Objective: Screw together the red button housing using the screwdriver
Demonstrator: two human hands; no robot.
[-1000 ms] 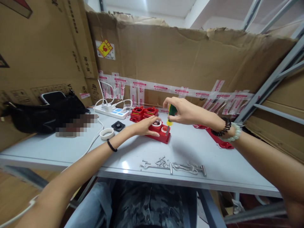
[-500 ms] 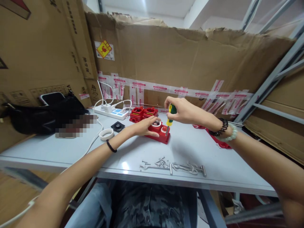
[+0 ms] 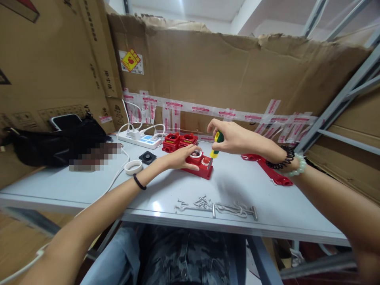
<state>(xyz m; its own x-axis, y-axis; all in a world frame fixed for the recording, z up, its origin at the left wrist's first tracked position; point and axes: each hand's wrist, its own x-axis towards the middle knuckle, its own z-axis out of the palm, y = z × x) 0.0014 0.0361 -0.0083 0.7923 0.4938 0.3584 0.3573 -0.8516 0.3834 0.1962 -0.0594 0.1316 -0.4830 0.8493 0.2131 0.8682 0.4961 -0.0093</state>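
Left hand [image 3: 181, 157]: grip pressed flat on red housing [image 3: 199, 164], mid-counter [image 3: 267, 213]. Right hand [image 3: 230, 136]: grip closed round green-yellow screwdriver [image 3: 215, 145], tip at housing's right end. Loose screws [image 3: 215, 206]: near edge.

Front edge: screws [image 3: 218, 206] lie in a loose row near the table [image 3: 285, 215] edge, spread across the middle; a hand passing low from the front meets them.
Centre: red housing [image 3: 199, 163] under left hand [image 3: 181, 157]; right hand [image 3: 233, 137] grips screwdriver [image 3: 216, 145] above its right end. Both forearms cross the table diagonally.
Right: bare tabletop between housing and red strip [image 3: 271, 173]; free passage there.
Left: open tabletop in front of white ring [image 3: 133, 167], crossed by white cable [image 3: 117, 178].
Behind: second red housing [image 3: 179, 141], black part [image 3: 147, 157], power strip [image 3: 139, 139], then cardboard wall [image 3: 237, 75] closes the back.
Far left: black bag [image 3: 56, 144] blocks that corner.
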